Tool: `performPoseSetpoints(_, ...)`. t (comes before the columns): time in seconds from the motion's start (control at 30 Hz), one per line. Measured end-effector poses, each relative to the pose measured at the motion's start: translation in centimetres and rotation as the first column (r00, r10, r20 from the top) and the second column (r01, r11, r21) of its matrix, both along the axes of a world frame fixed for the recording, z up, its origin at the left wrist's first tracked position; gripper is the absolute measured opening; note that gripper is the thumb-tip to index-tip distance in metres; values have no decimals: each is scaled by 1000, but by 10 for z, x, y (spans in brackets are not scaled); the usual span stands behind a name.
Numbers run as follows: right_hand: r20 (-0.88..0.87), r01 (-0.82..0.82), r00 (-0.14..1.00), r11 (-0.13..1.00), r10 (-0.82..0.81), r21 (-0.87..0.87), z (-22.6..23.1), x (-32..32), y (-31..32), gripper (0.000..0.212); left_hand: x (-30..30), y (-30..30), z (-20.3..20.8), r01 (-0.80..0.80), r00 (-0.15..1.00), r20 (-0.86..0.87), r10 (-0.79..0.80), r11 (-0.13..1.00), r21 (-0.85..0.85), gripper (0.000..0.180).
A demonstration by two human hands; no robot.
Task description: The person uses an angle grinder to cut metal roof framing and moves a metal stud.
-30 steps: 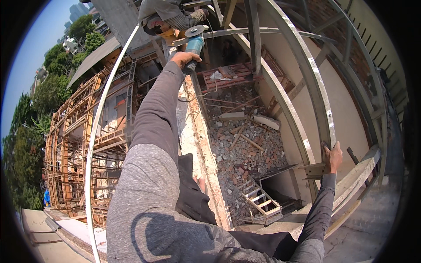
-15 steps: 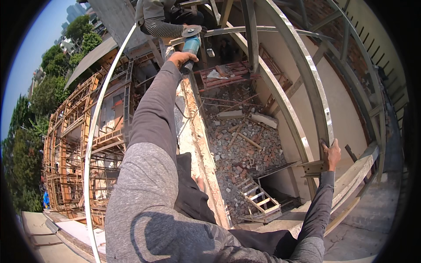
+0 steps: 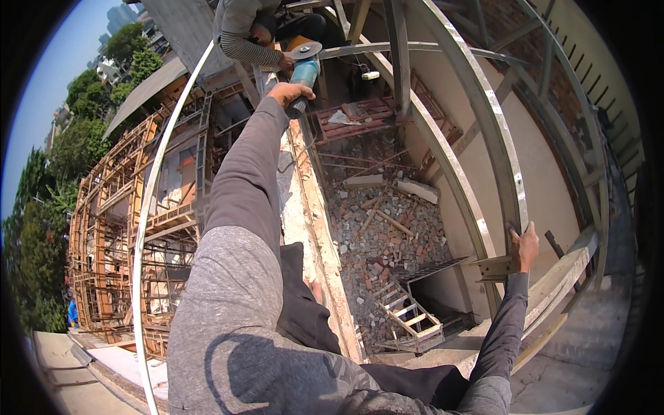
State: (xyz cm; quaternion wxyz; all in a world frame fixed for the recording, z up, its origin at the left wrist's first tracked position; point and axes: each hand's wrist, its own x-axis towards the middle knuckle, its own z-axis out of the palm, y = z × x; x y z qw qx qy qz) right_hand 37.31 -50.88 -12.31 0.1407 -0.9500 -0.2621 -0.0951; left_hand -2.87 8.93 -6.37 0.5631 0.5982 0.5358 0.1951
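My left arm stretches far forward, and my left hand point(image 3: 290, 93) is wrapped round the body of a teal angle grinder point(image 3: 306, 73). The grinder's flat round disc point(image 3: 306, 50) sits at its far end, close to a co-worker's hand point(image 3: 286, 61) and striped sleeve. Off to the right, my right hand point(image 3: 524, 247) is closed round the lower part of a long metal beam point(image 3: 503, 159), which curves in this view. Beside that hand a short metal bracket point(image 3: 495, 265) joins the beam. Whether the disc touches anything, I cannot tell.
A co-worker point(image 3: 242, 31) crouches at the top. Along a narrow broken wall top point(image 3: 315, 228), the drop shows brick rubble point(image 3: 387, 235) and a wooden ladder point(image 3: 408, 311) below. A white pipe point(image 3: 142, 235) runs down the left, before scaffolding point(image 3: 104, 242).
The co-worker has bent lower, and a hand now shows beside the disc. The grinder has shifted slightly right. A small pale hanging object beyond it appears farther right. My right hand keeps its hold.
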Motion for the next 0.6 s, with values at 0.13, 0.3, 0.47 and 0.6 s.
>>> performPoseSetpoints(0.13, 4, 13, 1000, 1000, -13, -14, 1, -3, 5, 55, -7, 1, -2, -1, 1000, 27, 2, 1000, -19, 46)
performPoseSetpoints(0.3, 9, 15, 1000, 999, -15, -28, 0, -2, 3, 57, -5, 4, -5, -9, 1000, -14, 8, 1000, -9, 43)
performPoseSetpoints(0.47, 17, 13, 1000, 1000, -13, -24, 0, -3, 3, 57, -7, 8, -7, 21, 1000, 5, -21, 1000, -2, 39)
performPoseSetpoints(0.6, 34, -6, 999, 1000, 6, -10, -1, -3, 1, 57, -5, 6, -12, -21, 1000, -17, 21, 1000, 3, 35)
